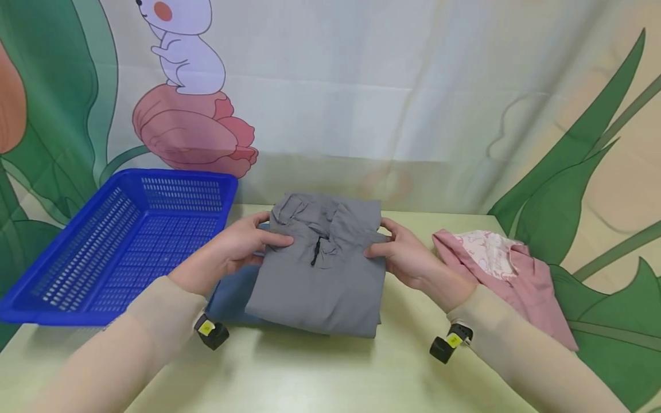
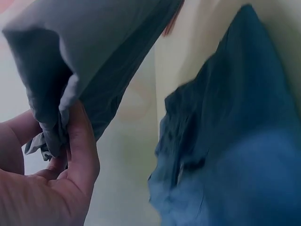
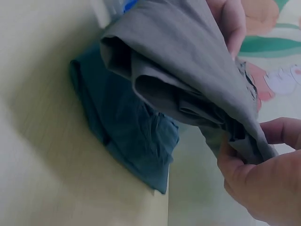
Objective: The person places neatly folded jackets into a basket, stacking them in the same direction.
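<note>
A folded grey garment [image 1: 320, 292], with a collar and a short black zip pull, is held up by both hands over the table. My left hand [image 1: 245, 244] pinches its left edge, thumb on top. At the opposite edge, my right hand [image 1: 410, 255] pinches the cloth the same way. Below lies a folded blue garment [image 1: 234, 295], mostly hidden by the grey one in the head view. Both wrist views show a gap between the grey cloth [image 3: 174, 52] and the blue garment [image 2: 235, 108] on the table.
A blue plastic basket [image 1: 227, 192] with slotted walls stands at the left; no contents show. To the right lies a pink garment [image 1: 537, 287] with a patterned white lining. Behind the pale table [image 1: 310, 373] hangs a printed curtain [image 1: 335, 86].
</note>
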